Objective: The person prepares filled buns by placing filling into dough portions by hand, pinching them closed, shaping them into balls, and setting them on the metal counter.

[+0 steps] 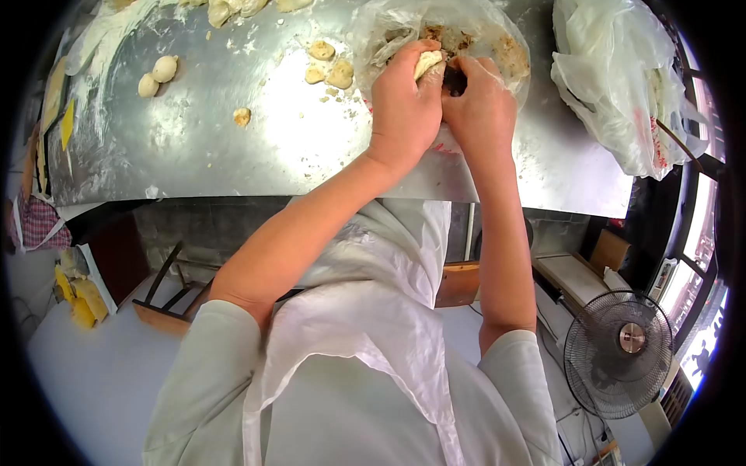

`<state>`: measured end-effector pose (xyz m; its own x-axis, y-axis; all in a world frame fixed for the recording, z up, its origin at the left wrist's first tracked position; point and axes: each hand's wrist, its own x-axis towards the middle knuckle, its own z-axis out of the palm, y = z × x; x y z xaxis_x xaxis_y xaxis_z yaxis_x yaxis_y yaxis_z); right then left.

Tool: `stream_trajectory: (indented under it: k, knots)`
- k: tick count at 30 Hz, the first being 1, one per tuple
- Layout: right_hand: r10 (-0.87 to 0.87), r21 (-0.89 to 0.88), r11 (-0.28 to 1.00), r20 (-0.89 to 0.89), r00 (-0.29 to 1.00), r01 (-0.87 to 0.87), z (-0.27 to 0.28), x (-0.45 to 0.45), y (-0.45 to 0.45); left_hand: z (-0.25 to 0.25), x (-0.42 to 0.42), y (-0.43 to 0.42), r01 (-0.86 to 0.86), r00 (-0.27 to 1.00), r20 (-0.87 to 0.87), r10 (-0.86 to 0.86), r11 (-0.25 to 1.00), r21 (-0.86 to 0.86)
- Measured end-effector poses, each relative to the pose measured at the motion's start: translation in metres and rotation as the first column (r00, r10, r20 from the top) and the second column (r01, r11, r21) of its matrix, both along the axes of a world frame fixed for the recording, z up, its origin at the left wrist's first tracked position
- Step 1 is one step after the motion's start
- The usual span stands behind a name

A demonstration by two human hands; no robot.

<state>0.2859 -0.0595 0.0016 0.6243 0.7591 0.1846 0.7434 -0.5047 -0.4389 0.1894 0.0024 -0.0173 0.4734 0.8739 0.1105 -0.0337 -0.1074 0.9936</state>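
My left hand is curled around a pale piece of dough at the top centre of the head view. Close beside it, my right hand has its fingers bent inward and pressed together. A dark patch, perhaps filling, shows between the two hands; what the right fingertips hold is hidden. Both hands are over a clear plastic bag with brown crumbs stuck inside. Several flattened dough pieces lie to the left of the bag.
On the floury metal table are two round dough balls, a small dough piece and more dough at the far edge. Another plastic bag sits at the right end. A fan and a wooden stool stand below.
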Motion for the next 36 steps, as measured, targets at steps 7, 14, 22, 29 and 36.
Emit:
stream_trajectory:
  k: [7,14,22,29,36]
  knots:
    - [-0.065,0.251,0.957,-0.306,0.950,0.146,-0.009,0.005,-0.004,0.004,0.000,0.000,-0.014,0.994,-0.104,0.031,0.987,0.162]
    - [0.141,0.438,0.736,-0.845,0.516,0.516,-0.017,0.036,-0.027,-0.007,-0.005,0.008,0.023,0.997,0.072,-0.013,0.990,-0.139]
    - [0.203,0.444,0.850,-0.774,0.600,0.285,0.034,0.010,-0.044,0.022,-0.021,0.004,0.227,0.953,0.266,-0.145,0.922,-0.314]
    - [0.254,0.406,0.901,-0.782,0.569,0.155,0.048,-0.026,-0.039,0.034,-0.037,0.005,0.480,0.849,0.518,-0.104,0.563,-0.673]
    - [0.115,0.455,0.888,-0.358,0.927,0.066,0.034,-0.053,-0.029,0.026,-0.047,-0.005,0.497,0.845,0.498,-0.194,0.627,-0.599]
